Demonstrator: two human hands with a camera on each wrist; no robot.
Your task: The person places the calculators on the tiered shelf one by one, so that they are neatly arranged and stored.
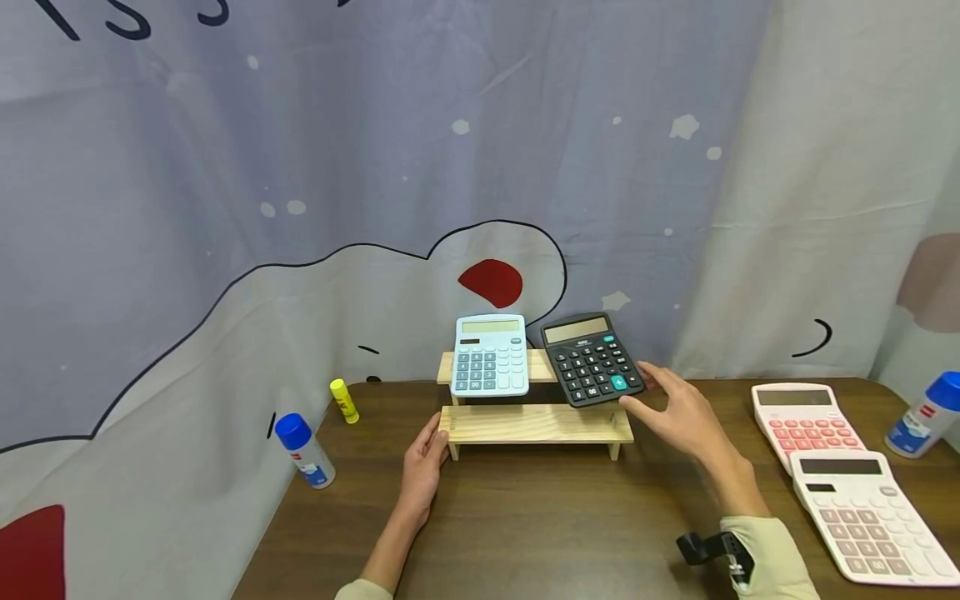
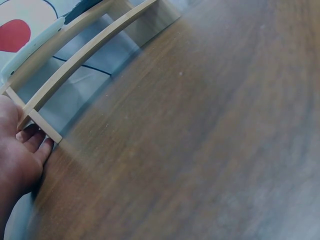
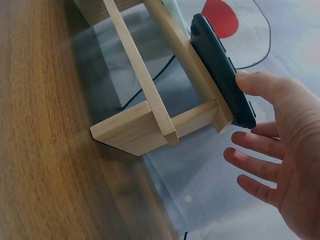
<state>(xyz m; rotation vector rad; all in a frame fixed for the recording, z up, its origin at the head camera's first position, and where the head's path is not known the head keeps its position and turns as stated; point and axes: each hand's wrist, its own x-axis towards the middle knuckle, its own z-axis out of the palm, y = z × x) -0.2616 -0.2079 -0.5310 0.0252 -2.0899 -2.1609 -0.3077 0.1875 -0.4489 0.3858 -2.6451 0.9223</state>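
Observation:
A two-tier wooden stand [image 1: 536,423] sits on the table. My left hand [image 1: 422,471] grips its left end, the thumb near the lower board and the fingers round the side, as the left wrist view also shows. On the upper tier a light blue calculator [image 1: 490,367] leans upright. Beside it a black calculator [image 1: 596,367] stands tilted over to the left, its lower edge at the upper board. My right hand [image 1: 686,417] pinches its right edge; in the right wrist view the thumb [image 3: 255,82] touches the key side, with the other fingers spread below.
To the right, a white calculator with pink keys [image 1: 810,432] is partly overlapped by another white calculator [image 1: 873,521]. A blue-capped bottle [image 1: 918,425] stands at the right edge. On the left are a similar bottle [image 1: 307,454] and a yellow glue stick [image 1: 344,402]. A printed curtain [image 1: 375,167] hangs behind.

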